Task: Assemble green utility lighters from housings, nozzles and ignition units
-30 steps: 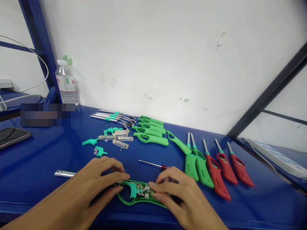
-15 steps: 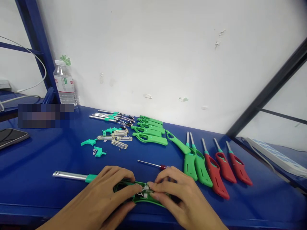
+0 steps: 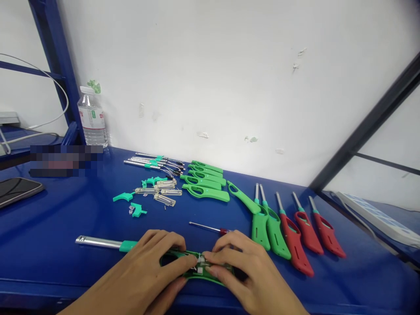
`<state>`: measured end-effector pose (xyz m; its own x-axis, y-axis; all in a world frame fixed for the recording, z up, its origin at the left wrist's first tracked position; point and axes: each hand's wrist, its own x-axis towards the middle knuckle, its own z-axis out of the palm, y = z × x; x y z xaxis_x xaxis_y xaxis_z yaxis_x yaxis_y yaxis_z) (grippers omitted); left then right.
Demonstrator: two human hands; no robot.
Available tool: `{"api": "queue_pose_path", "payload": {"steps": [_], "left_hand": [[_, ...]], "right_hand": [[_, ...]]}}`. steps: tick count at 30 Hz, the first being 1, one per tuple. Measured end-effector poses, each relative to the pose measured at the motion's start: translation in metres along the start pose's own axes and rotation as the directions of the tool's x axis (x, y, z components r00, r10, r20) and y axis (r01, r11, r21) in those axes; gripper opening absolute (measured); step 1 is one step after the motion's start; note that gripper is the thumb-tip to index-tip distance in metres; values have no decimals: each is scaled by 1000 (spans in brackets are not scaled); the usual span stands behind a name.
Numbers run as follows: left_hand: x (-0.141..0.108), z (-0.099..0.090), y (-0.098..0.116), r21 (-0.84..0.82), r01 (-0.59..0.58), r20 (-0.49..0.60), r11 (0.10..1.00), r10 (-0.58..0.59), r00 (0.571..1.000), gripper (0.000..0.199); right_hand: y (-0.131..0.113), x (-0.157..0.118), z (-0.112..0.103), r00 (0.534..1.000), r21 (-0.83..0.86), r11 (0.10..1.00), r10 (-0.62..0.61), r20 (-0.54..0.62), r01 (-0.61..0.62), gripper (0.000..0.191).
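Near the front edge of the blue table lies a green lighter casing half (image 3: 193, 275), its inner side up, with small white parts and a clear fuel tank partly visible inside. My left hand (image 3: 154, 267) grips its left portion, thumb and index finger pressing by the white parts. A silver lighter tube with a teal collar (image 3: 127, 246) sticks out leftward from under that hand. Gripping the casing's right portion, my right hand (image 3: 244, 262) has its thumb and index fingertips on the tank's end. Just beyond it rests a screwdriver (image 3: 206, 226), its handle partly hidden.
Several green casing halves (image 3: 206, 192) lie along the wall, beside silver tubes with wires (image 3: 147, 164), clear fuel tanks (image 3: 165, 200) and teal triggers (image 3: 138, 210). Green lighters (image 3: 277, 232) and red lighters (image 3: 297, 245) stand to the right. A water bottle (image 3: 92, 120) and phone (image 3: 19, 190) are left.
The whole view has shifted slightly. Both hands stay on the casing, and my left thumb and index finger have moved a little closer over the white parts.
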<state>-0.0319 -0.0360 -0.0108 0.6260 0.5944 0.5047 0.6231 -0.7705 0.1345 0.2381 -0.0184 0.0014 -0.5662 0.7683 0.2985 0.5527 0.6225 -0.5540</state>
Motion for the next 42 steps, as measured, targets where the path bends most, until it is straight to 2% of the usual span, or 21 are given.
{"api": "queue_pose_path", "payload": {"steps": [4,7,10,11,13,17,20,24,28,30,32,33,34,35,38,40,42], "left_hand": [[-4,9,-1,-21,-4,-47,1000,3,999,47],[-5,7,-2,-13,16,-147,1000,-18,989,30],[-5,-3,-9,-34,36,-213,999,-43,976,12],[-6,-7,-12,-39,31,-225,999,-39,974,12],[-9,-15,-20,-27,10,-268,1000,-17,963,14],[-14,-24,-32,85,16,-387,996,18,922,12],[-14,-24,-34,70,26,-397,997,3,918,12],[-12,-26,-31,1,76,-367,997,-71,928,14],[-15,-31,-27,128,121,-451,984,-51,891,17],[-17,-33,-25,161,135,-477,978,-43,878,13],[-18,-35,-23,125,134,-478,983,-59,876,10],[-18,-35,-22,99,135,-475,986,-73,877,11],[-18,-35,-22,77,140,-463,987,-89,882,13],[-19,-34,-21,63,146,-442,987,-103,891,18],[-22,-29,-23,85,180,-355,980,-139,924,32],[-25,-27,-26,107,170,-286,980,-133,949,36],[-26,-27,-29,123,130,-224,984,-101,969,37]], "right_hand": [[-1,-3,1,997,-81,997,-27,-76,21,34],[2,-1,-6,977,-155,987,-76,-198,45,24],[13,9,-28,949,-307,950,-49,-310,-51,23],[19,15,-37,952,-383,916,-5,-305,-118,25],[31,28,-55,965,-581,777,131,-227,-242,31],[53,56,-75,954,-700,654,262,-147,-287,38],[64,70,-72,936,-753,579,325,-139,-313,35],[66,76,-66,923,-761,546,340,-182,-351,31],[51,68,-83,894,-703,554,299,-333,-447,30],[38,55,-92,879,-656,589,261,-398,-472,29],[22,37,-92,893,-608,669,213,-396,-429,29],[15,27,-87,924,-517,792,150,-351,-325,27],[8,17,-80,951,-428,876,95,-294,-220,27],[3,8,-70,966,-372,916,56,-253,-151,27],[-9,-9,-37,979,-341,939,-101,-174,37,41],[-11,-10,-19,979,-317,940,-169,-111,126,47],[-10,-6,-9,971,-293,939,-218,-100,180,44]]}}
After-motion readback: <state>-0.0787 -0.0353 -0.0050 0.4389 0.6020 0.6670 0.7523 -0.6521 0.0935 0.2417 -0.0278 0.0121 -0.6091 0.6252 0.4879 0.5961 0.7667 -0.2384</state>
